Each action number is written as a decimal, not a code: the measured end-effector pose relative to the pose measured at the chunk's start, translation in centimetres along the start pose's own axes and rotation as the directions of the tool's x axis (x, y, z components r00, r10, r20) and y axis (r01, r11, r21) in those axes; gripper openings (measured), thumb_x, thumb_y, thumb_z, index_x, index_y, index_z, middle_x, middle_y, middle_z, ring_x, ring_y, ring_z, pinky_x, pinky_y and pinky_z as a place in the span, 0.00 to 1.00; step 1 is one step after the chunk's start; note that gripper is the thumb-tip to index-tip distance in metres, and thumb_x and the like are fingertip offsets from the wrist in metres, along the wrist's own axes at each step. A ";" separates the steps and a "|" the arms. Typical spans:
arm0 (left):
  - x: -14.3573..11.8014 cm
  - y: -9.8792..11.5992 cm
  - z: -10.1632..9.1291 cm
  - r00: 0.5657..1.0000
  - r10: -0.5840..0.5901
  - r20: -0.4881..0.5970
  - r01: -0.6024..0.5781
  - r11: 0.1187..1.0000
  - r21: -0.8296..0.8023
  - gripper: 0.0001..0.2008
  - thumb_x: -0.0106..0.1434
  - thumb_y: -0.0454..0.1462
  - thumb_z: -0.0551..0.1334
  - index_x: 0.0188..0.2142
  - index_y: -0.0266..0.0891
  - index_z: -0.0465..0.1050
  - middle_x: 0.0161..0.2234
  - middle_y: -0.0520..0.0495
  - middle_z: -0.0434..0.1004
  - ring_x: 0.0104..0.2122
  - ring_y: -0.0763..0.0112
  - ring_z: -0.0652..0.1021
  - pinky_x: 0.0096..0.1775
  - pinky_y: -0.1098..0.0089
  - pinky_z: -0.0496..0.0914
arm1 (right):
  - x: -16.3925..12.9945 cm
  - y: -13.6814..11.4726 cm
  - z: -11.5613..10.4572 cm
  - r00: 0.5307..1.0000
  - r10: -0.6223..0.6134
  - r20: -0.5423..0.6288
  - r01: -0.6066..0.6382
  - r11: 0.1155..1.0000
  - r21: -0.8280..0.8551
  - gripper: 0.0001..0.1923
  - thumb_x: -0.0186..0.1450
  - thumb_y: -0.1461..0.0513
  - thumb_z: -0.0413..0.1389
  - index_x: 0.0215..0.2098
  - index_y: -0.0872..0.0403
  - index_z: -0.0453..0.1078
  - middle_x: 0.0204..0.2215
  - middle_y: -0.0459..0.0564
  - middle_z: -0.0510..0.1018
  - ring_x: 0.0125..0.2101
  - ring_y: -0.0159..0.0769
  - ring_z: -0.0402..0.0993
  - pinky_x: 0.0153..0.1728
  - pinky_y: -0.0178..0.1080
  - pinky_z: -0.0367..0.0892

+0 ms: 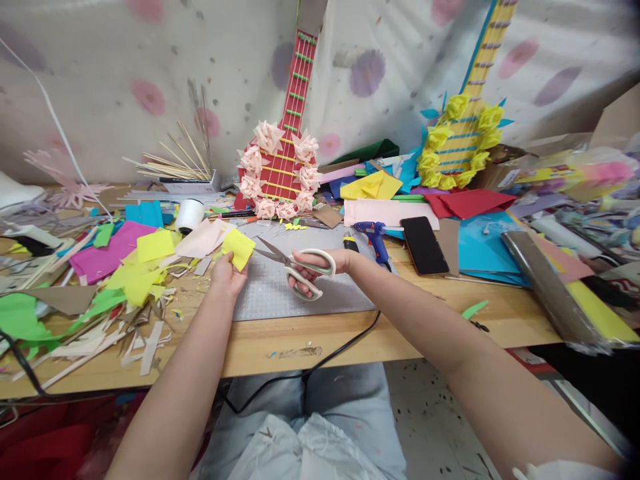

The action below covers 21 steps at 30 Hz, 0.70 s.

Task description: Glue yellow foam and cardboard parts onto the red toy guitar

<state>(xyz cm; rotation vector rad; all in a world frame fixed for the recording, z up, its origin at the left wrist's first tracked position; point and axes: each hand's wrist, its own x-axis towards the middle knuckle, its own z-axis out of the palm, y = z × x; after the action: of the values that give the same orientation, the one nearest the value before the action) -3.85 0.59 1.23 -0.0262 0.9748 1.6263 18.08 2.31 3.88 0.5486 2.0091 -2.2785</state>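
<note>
Between the fingers of my left hand [227, 273] is a small piece of yellow paper [239, 249], held up over the left edge of the grey cutting mat [320, 303]. My right hand [320, 263] has its fingers through the white handles of a pair of scissors [280, 257]. The blades are parted and point left toward the yellow paper, with a small gap between tip and paper. Behind the mat stands a red paper guitar [287, 157] trimmed with pale pink paper flowers.
Paper scraps [135, 280] cover the table's left side. A blue glue gun [374, 240] and a black phone [425, 245] lie right of the mat. A black cable [345, 347] crosses the front edge. A yellow paper guitar [457, 143] leans at the back right.
</note>
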 end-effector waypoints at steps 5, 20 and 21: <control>0.2 0.1 0.0 1.000 -0.005 -0.004 0.005 1.000 -0.026 0.14 0.66 0.29 0.47 0.47 0.31 0.66 0.21 0.51 0.76 0.19 0.75 0.76 0.24 0.77 0.73 | 0.2 0.0 -0.2 1.000 0.005 0.031 -0.006 1.000 0.012 0.37 0.63 0.40 0.34 0.38 0.63 0.67 0.22 0.52 0.71 0.23 0.32 0.69 0.26 0.35 0.67; 0.3 0.1 -0.1 1.000 -0.003 -0.011 0.002 0.999 -0.045 0.17 0.65 0.29 0.47 0.51 0.32 0.65 0.24 0.49 0.77 0.21 0.75 0.77 0.27 0.77 0.73 | 0.1 -0.6 0.0 0.999 0.048 -0.006 -0.048 0.999 0.002 0.38 0.63 0.40 0.32 0.37 0.63 0.67 0.22 0.52 0.72 0.22 0.30 0.69 0.25 0.34 0.67; 0.3 0.1 -0.1 1.000 -0.003 -0.012 0.003 0.999 -0.044 0.17 0.65 0.29 0.47 0.51 0.32 0.65 0.24 0.49 0.77 0.21 0.75 0.77 0.27 0.77 0.73 | 0.1 -0.6 0.1 0.999 0.047 -0.008 -0.047 0.999 0.003 0.38 0.63 0.40 0.32 0.37 0.62 0.67 0.22 0.52 0.72 0.22 0.30 0.69 0.25 0.34 0.67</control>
<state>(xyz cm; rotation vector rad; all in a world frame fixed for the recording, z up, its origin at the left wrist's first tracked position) -4.11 0.77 1.04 -0.0677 0.9480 1.6462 17.80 2.35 4.46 0.6000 1.9751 -2.2559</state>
